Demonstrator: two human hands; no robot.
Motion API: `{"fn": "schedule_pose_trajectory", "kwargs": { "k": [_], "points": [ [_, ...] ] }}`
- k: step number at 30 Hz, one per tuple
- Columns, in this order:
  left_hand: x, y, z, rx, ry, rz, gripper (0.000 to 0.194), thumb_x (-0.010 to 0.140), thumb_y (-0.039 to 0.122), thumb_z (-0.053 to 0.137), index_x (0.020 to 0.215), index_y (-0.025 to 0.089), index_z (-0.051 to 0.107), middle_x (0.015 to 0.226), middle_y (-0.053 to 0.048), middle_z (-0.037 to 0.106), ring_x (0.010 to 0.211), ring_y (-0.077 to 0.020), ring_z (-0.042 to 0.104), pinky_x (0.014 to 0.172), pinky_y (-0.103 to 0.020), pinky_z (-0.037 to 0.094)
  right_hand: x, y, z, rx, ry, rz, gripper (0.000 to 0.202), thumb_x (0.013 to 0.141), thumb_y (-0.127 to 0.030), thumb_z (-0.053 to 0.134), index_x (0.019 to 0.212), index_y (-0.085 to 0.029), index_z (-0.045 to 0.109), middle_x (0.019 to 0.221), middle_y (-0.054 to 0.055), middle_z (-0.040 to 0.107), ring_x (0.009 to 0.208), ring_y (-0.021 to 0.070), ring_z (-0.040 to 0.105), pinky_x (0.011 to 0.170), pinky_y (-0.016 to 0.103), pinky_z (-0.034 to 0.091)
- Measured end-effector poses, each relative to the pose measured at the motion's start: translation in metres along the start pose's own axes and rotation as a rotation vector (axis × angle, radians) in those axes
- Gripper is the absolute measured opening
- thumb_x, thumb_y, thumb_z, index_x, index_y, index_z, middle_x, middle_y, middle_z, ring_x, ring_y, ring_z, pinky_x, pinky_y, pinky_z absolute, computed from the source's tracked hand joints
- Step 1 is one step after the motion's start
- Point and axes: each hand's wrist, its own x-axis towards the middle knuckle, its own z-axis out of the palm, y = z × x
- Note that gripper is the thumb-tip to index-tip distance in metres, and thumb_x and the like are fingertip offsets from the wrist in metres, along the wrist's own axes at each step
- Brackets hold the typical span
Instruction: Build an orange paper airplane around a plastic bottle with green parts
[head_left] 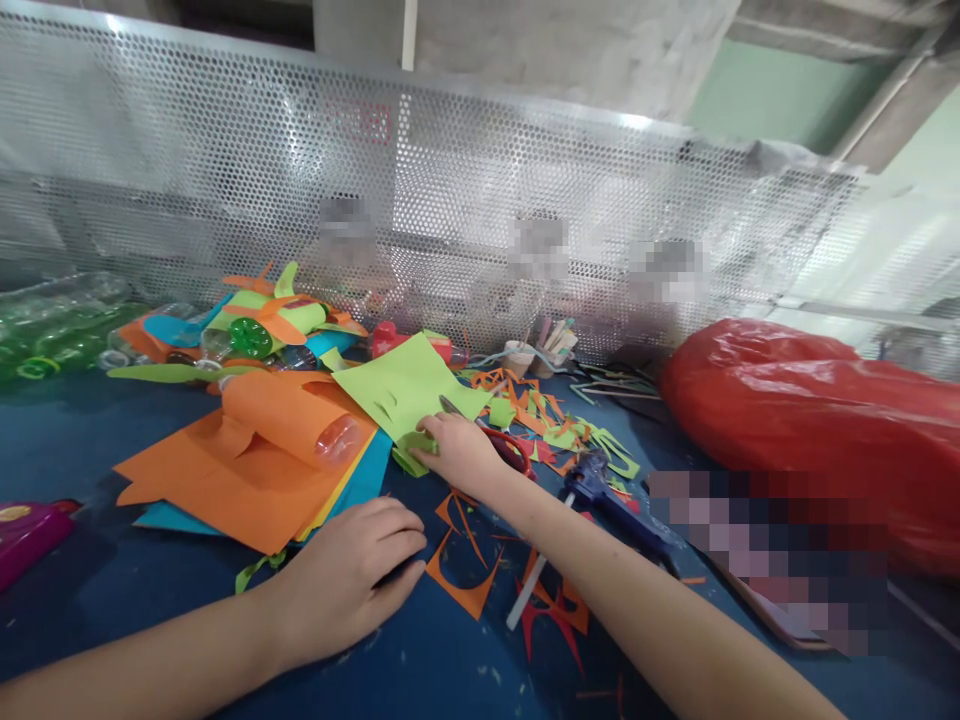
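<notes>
My right hand [463,455] reaches over the table's middle, fingertips pinched on a small piece of light green paper [409,458]. Just beyond it lies a large light green sheet [409,385] with small slits. Partly hidden by that hand are scissors with red handles [514,450]; a blade tip shows above the knuckles. My left hand [356,570] rests on the table with fingers loosely bent, thumb apart, holding nothing visible. Beside it is a stack of orange sheets [225,490] with a clear bottle wrapped in orange paper [281,415] on top.
A blue glue gun [622,505] with a white glue stick [529,595] lies at right, among orange, green and red paper scraps [465,580]. Further right is a red plastic bag [810,430]. Paper-covered bottle planes [277,315] and green bottles [64,325] stand behind, before a perforated metal screen [247,170].
</notes>
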Motion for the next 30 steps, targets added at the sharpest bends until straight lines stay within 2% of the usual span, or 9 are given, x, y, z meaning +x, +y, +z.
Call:
{"fn": "schedule_pose_trajectory", "kwargs": {
  "k": [5, 8, 12, 15, 19, 23, 25, 27, 30],
  "points": [
    [0.001, 0.001, -0.001, -0.005, -0.023, -0.012, 0.022, 0.09, 0.019, 0.045, 0.101, 0.016, 0.065, 0.098, -0.008, 0.068, 0.095, -0.0212, 0.06, 0.084, -0.037, 0.051, -0.004, -0.005, -0.004, -0.002, -0.007, 0.054, 0.017, 0.088, -0.024, 0.049, 0.086, -0.017, 0.064, 0.078, 0.011, 0.07, 0.072, 0.0222, 0.065, 0.067, 0.029, 0.044],
    [0.0, 0.0, 0.0, -0.01, -0.018, -0.01, 0.022, 0.09, 0.02, 0.046, 0.101, 0.016, 0.065, 0.098, -0.008, 0.068, 0.094, -0.0213, 0.06, 0.084, -0.037, 0.051, -0.006, -0.007, -0.005, 0.024, 0.017, 0.077, 0.014, 0.086, -0.018, 0.049, 0.079, -0.017, 0.061, 0.075, 0.011, 0.068, 0.072, 0.0227, 0.064, 0.069, 0.03, 0.044],
    [-0.001, -0.001, 0.001, -0.021, -0.003, -0.005, 0.021, 0.09, 0.02, 0.047, 0.102, 0.018, 0.064, 0.098, -0.007, 0.068, 0.096, -0.0208, 0.06, 0.087, -0.037, 0.05, -0.008, 0.001, -0.017, 0.1, 0.129, 0.128, 0.01, 0.084, -0.012, 0.047, 0.087, -0.016, 0.056, 0.087, 0.01, 0.066, 0.084, 0.0212, 0.061, 0.074, 0.028, 0.043],
    [-0.001, -0.001, -0.001, -0.027, 0.061, -0.011, 0.019, 0.091, 0.02, 0.046, 0.101, 0.018, 0.062, 0.098, -0.006, 0.067, 0.098, -0.02, 0.06, 0.089, -0.036, 0.049, -0.014, 0.011, -0.034, 0.199, 0.18, 0.136, 0.012, 0.089, -0.014, 0.041, 0.095, -0.017, 0.05, 0.082, 0.004, 0.063, 0.073, 0.0149, 0.06, 0.067, 0.023, 0.043],
    [-0.003, -0.001, -0.004, -0.031, 0.188, -0.13, 0.022, 0.091, 0.024, 0.047, 0.112, 0.02, 0.054, 0.1, -0.006, 0.067, 0.095, -0.0185, 0.061, 0.086, -0.034, 0.05, -0.043, 0.008, -0.048, 0.276, 0.178, 0.13, 0.006, 0.085, -0.016, 0.046, 0.082, -0.02, 0.049, 0.068, -0.002, 0.058, 0.057, 0.0114, 0.054, 0.057, 0.02, 0.04],
    [-0.002, 0.002, -0.006, -0.103, 0.112, -0.197, 0.045, 0.091, 0.029, 0.047, 0.135, 0.027, 0.036, 0.107, -0.003, 0.067, 0.089, -0.0157, 0.064, 0.08, -0.029, 0.053, -0.092, -0.023, -0.041, 0.29, 0.111, -0.035, 0.01, 0.077, -0.011, 0.049, 0.075, -0.02, 0.05, 0.068, 0.001, 0.057, 0.062, 0.0143, 0.054, 0.057, 0.023, 0.041],
    [-0.002, 0.005, -0.006, -0.121, 0.06, -0.169, 0.039, 0.092, 0.029, 0.045, 0.131, 0.028, 0.044, 0.106, -0.001, 0.068, 0.09, -0.0158, 0.065, 0.081, -0.028, 0.053, -0.114, -0.042, -0.038, 0.247, 0.063, -0.172, 0.01, 0.078, -0.011, 0.047, 0.078, -0.019, 0.053, 0.074, 0.004, 0.059, 0.068, 0.0167, 0.056, 0.061, 0.025, 0.043],
    [-0.002, 0.008, -0.005, -0.137, 0.053, -0.167, 0.028, 0.092, 0.031, 0.044, 0.117, 0.026, 0.058, 0.096, -0.001, 0.071, 0.087, -0.0161, 0.066, 0.079, -0.027, 0.053, -0.128, -0.053, -0.041, 0.242, 0.043, -0.27, 0.012, 0.083, -0.014, 0.045, 0.083, -0.019, 0.056, 0.073, 0.005, 0.061, 0.067, 0.0168, 0.056, 0.063, 0.026, 0.044],
    [0.0, 0.011, -0.006, -0.175, 0.06, -0.217, 0.024, 0.09, 0.033, 0.047, 0.102, 0.024, 0.066, 0.088, -0.001, 0.072, 0.081, -0.0164, 0.068, 0.076, -0.027, 0.054, -0.127, -0.049, -0.051, 0.301, -0.058, -0.182, 0.019, 0.09, -0.032, 0.048, 0.078, -0.021, 0.057, 0.067, 0.001, 0.062, 0.058, 0.014, 0.055, 0.054, 0.024, 0.041]
  ]
}}
